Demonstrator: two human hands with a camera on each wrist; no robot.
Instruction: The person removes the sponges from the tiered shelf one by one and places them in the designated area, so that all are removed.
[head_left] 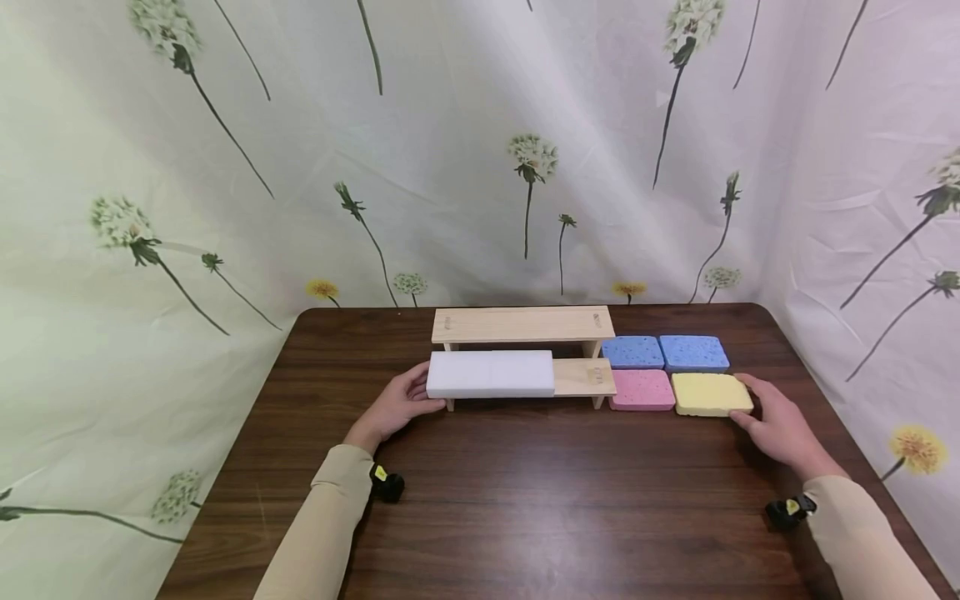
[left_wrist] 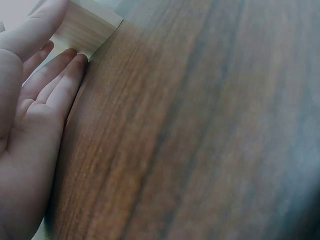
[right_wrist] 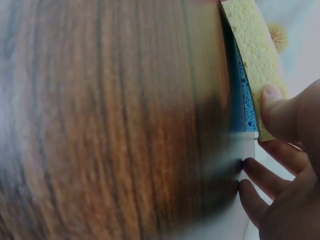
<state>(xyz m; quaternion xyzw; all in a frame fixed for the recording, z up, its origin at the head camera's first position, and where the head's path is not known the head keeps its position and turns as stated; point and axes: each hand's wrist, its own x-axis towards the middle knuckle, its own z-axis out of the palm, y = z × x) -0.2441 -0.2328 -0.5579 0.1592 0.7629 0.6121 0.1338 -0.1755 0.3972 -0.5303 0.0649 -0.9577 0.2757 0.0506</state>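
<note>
At the left end of the lower wooden shelf is my left hand (head_left: 396, 406), beside a white foam block (head_left: 459, 375). A second white block (head_left: 523, 373) adjoins it on that shelf. In the left wrist view the thumb (left_wrist: 37, 30) reaches along the front, and fairly straight fingers (left_wrist: 62, 87) lie near the shelf's end. My right hand (head_left: 780, 425) pinches the right end of a yellow sponge (head_left: 711, 394); its thumb (right_wrist: 280, 117) presses the near edge. The sponge's far edge and some fingertips are hidden.
A pink sponge (head_left: 642, 390) lies left of the yellow one, with two blue sponges (head_left: 694, 353) behind them. A two-step wooden shelf, with its upper board (head_left: 522, 324), stands at the back of the brown table (head_left: 510, 500). Flower-printed cloth (head_left: 450, 167) hangs behind.
</note>
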